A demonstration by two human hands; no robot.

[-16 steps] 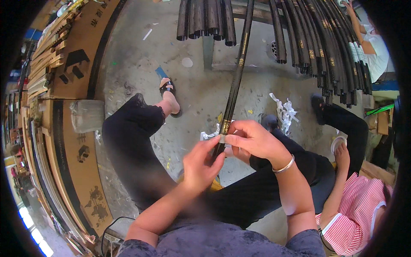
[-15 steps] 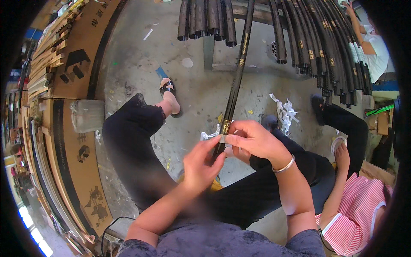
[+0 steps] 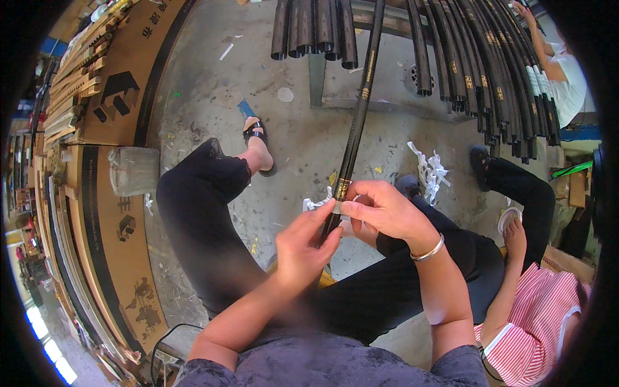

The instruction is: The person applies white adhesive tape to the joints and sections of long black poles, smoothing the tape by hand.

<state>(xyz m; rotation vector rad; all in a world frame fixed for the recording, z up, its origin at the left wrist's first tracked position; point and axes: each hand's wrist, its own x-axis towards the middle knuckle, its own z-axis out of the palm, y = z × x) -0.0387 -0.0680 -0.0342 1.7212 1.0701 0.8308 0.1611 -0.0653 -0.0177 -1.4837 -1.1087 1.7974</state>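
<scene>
A long black tube with gold markings slants from the top of the view down between my hands. My left hand is closed round its lower end, with thumb and fingers on either side. At the tube, just below the gold band, my right hand pinches a short piece of white tape against the surface. My left fingertip touches the tape's other edge. What lies inside my curled right fingers is mostly hidden. A silver bangle circles my right wrist.
Black tubes jut out overhead, with a larger bundle to the right. Cardboard boxes and wooden strips line the left. Crumpled white strips lie on the floor. At right, a co-worker's hand holds a white tape roll; another person is farther back.
The view has shifted very slightly. Both my hands keep the same hold on the tube and the tape.
</scene>
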